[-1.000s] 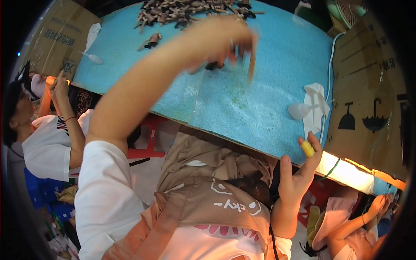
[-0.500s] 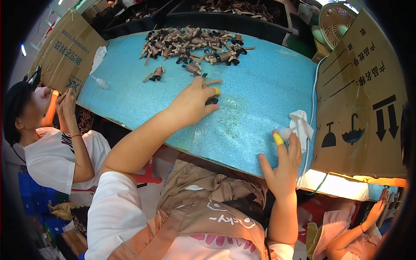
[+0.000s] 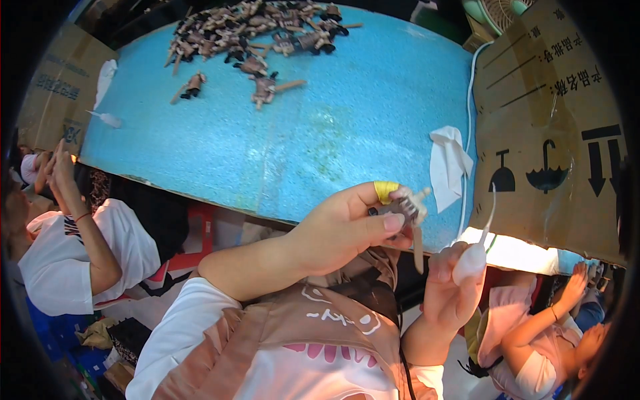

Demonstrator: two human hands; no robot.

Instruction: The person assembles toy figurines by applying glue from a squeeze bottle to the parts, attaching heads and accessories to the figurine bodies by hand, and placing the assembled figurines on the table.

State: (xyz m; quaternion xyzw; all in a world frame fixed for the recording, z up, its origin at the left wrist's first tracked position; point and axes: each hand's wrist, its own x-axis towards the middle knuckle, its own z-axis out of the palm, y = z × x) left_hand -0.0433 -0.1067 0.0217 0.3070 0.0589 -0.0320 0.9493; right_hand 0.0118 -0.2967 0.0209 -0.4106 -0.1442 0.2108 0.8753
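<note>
My left hand (image 3: 343, 230), with yellow tape round a finger, pinches a small figurine (image 3: 408, 208) in front of my body. A flat wooden stick (image 3: 418, 250) points down from the figurine. Close beside it on the right, my right hand (image 3: 443, 287) is closed round a small white squeeze bottle (image 3: 469, 264), whose thin nozzle points up. The nozzle stands apart from the figurine. Farther off on the blue table (image 3: 373, 87) lies a pile of similar brown and black figurines (image 3: 257, 23), several with sticks. One figurine (image 3: 265, 89) lies at the pile's near side, another (image 3: 194, 85) to its left.
Cardboard boxes stand at the right (image 3: 527, 127) and left (image 3: 63, 73) of the table. A crumpled white tissue (image 3: 447, 167) lies by a white cable (image 3: 472, 113) on the right. Another small bottle (image 3: 107, 120) lies at the left. People sit on both sides.
My left hand has drawn back from near the pile and now holds a figurine close to me. My right hand has lifted the white bottle off the table beside the tissue. The view has shifted.
</note>
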